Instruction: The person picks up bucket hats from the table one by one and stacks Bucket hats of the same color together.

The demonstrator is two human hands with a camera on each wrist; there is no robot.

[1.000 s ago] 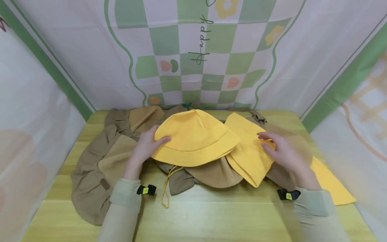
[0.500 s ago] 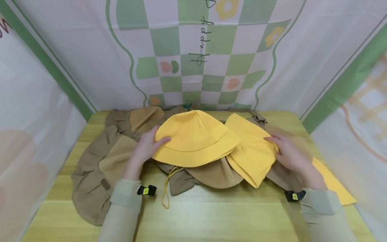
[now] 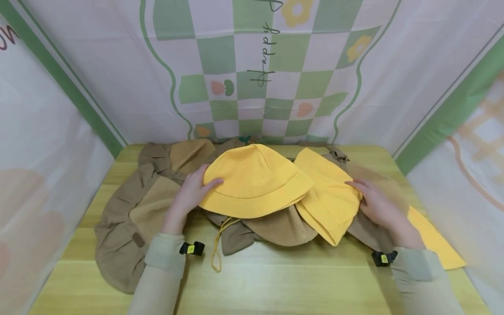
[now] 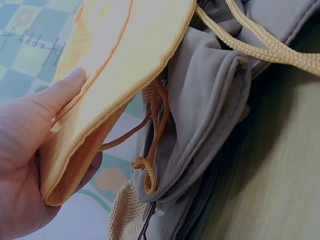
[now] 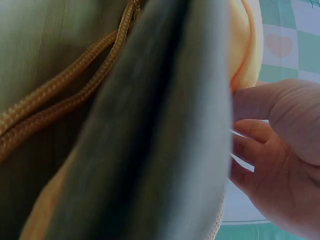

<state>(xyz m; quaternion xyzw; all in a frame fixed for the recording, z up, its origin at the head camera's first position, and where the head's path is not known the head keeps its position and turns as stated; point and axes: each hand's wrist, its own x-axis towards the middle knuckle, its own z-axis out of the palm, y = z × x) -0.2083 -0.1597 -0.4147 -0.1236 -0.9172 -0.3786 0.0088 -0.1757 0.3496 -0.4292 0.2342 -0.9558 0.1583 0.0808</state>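
Note:
My left hand (image 3: 188, 194) grips a yellow bucket hat (image 3: 253, 177) by its left end, thumb in front and fingers behind the fabric. In the left wrist view the thumb lies along a seam of this folded hat (image 4: 120, 65), and a cord (image 4: 156, 130) loops below its brim. To the right, a second yellow hat (image 3: 330, 197), folded flat, lies partly behind the first one. My right hand (image 3: 379, 205) pinches its right edge between thumb and fingers. Blurred grey-brown fabric (image 5: 145, 150) hides the right fingertips in the right wrist view.
Brown hats (image 3: 122, 227) are spread along the left side of the wooden table (image 3: 275, 284). A tan brim (image 3: 281, 227) shows under the yellow hats. More brown fabric (image 3: 368, 227) and a yellow piece (image 3: 431, 238) lie at the right. A printed cloth (image 3: 216, 52) hangs behind.
My right hand has moved slightly right and closed its thumb and fingers on the second yellow hat's edge. The left hand keeps its hold on the first hat.

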